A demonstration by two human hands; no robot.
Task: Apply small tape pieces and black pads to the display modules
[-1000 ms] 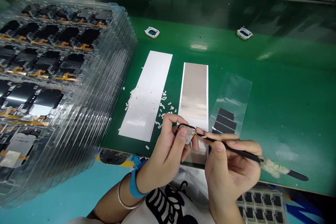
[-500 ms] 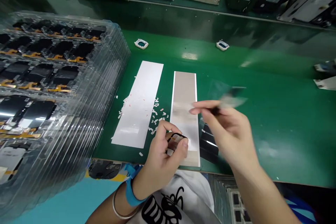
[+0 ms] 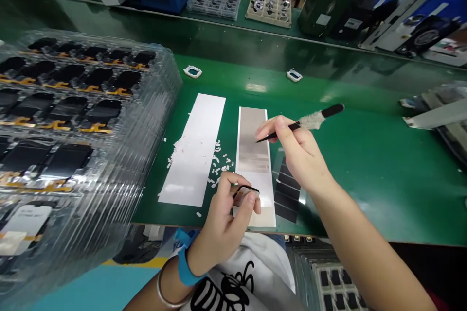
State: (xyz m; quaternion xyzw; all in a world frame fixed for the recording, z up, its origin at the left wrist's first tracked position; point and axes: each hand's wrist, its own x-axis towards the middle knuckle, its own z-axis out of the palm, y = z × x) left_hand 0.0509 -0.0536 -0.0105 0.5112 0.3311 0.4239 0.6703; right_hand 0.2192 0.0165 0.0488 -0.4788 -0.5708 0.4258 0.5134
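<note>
Between the thumb and fingers of my left hand [image 3: 224, 223] is a small display screen [image 3: 243, 192] with a black rim, partly covered by the fingers. My right hand [image 3: 304, 158] grips black tweezers [image 3: 313, 120] wrapped in whitish material. Their fine tip points left, over a grey-beige sticker sheet [image 3: 251, 129] with white edges. The sheet's lower part is pale and lies beneath the left hand. To its left lies a white strip [image 3: 195, 155], with small white scraps [image 3: 219, 163] scattered around it.
Stacked clear trays [image 3: 146, 121] of screens with orange ribbon cables rise at the left. A dark sheet with thin lines [image 3: 288, 194] lies beside the sticker sheet. Two small white-framed parts [image 3: 192, 72] rest farther back. A shelf along the back holds a parts tray [image 3: 269, 8] and boxes.
My right hand has moved slightly left and up, and the tweezers now show clearly over the sticker sheet. A clear film blurred beside that hand is no longer seen there. My left hand keeps the screen.
</note>
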